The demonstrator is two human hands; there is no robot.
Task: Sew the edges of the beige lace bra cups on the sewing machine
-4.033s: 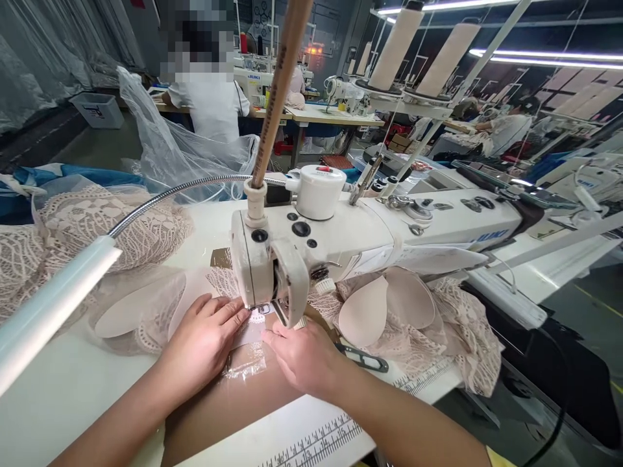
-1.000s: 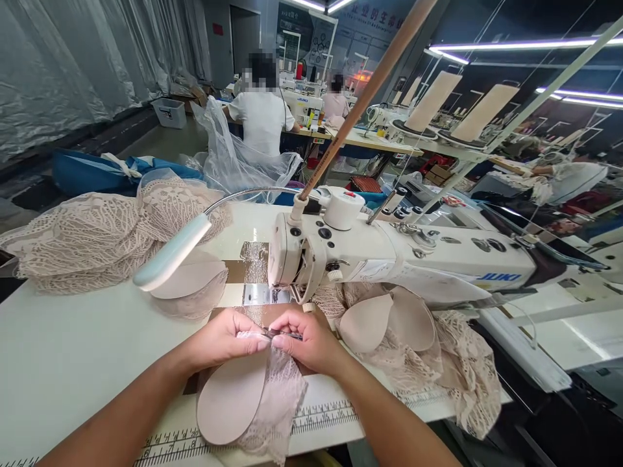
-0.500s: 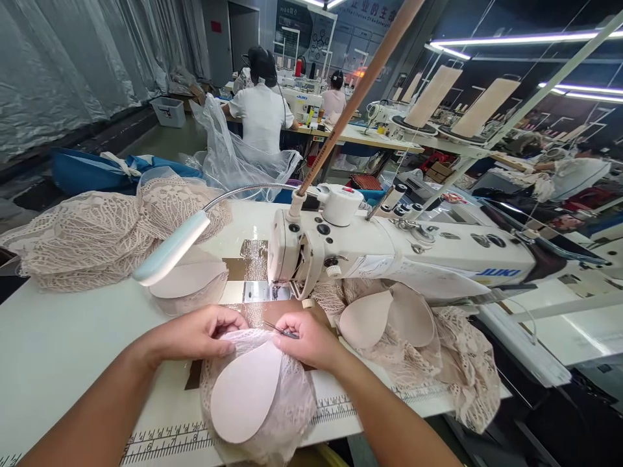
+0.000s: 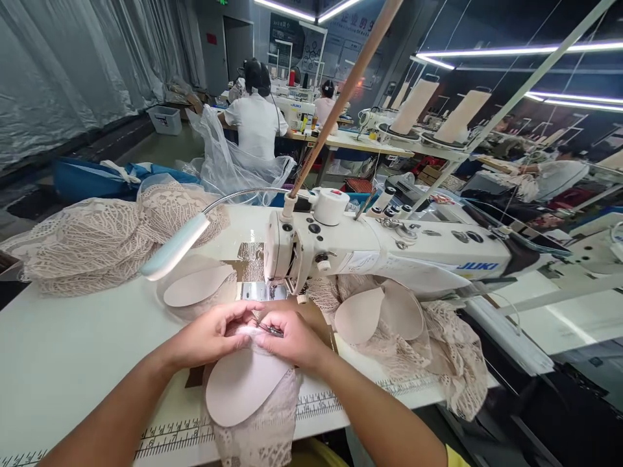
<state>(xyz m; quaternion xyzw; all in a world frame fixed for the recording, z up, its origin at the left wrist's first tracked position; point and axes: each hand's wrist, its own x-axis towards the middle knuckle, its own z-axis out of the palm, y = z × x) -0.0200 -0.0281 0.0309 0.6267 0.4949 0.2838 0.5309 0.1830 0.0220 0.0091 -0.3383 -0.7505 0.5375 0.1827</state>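
My left hand (image 4: 211,334) pinches the gathered upper edge of a pale lace piece with a smooth bra cup (image 4: 246,389) on it. My right hand (image 4: 294,337) is closed against that same edge, its thumb close to my left thumb. A small dark pointed metal tool (image 4: 275,331) lies in the right fingers. Whether it is snips or tweezers I cannot tell, and its tip is partly hidden between the hands. Lace (image 4: 265,431) hangs below the cup over the table's front edge. Just beyond my fingers stands the sewing machine (image 4: 331,246).
A lamp (image 4: 176,246) on a flexible neck reaches over the left side. Another cup piece (image 4: 199,285) lies beneath it, with piled lace (image 4: 92,240) behind. More cups and lace (image 4: 389,324) lie to the right. A printed ruler (image 4: 175,436) runs along the table's front edge.
My hands have drawn together at the fabric's upper edge, and the tool's tip is now tucked between them. The cup has tilted and the lace hangs more narrowly. The view has shifted slightly.
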